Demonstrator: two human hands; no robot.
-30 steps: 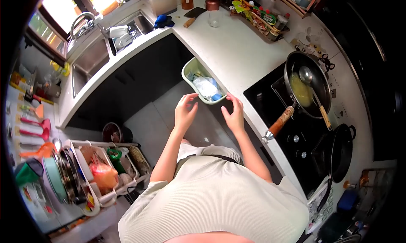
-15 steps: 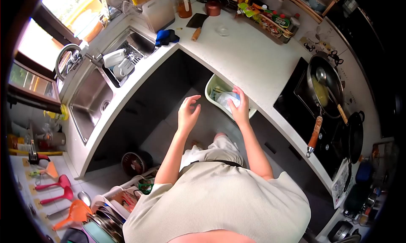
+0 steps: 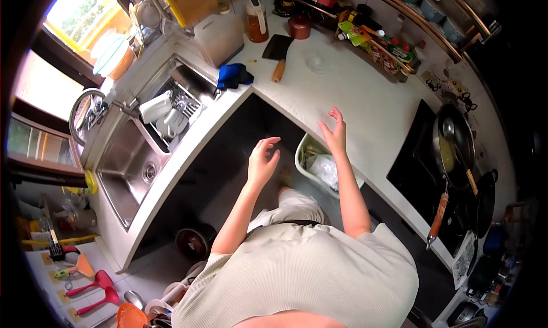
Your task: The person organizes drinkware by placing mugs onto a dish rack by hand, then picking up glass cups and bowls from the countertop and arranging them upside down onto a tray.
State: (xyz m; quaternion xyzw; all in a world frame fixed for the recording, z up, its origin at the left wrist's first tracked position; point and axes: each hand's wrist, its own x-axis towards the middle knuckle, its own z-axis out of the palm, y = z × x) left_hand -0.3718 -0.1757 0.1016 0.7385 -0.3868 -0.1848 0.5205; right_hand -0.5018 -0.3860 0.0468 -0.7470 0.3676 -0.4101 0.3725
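Note:
My right hand is above the counter's front edge, fingers apart and holding nothing. Under that forearm stands a pale green bin with a crumpled clear plastic bag inside; my arm hides part of it. Left of the bin, my left hand hangs in the air over the floor, its fingers loosely curved, thumb apart, and nothing in it. On the counter beyond my hands lie a cleaver with a wooden handle, a small clear glass dish and a blue cloth.
At the left are a steel sink and a drying rack with white mugs. The black stove at the right bears a wok containing yellowish liquid and a ladle. A pitcher and seasoning packets line the back.
My right hand has risen from over the bin to above the counter edge. My left hand has shifted slightly right and down in view. The whole view has turned a little.

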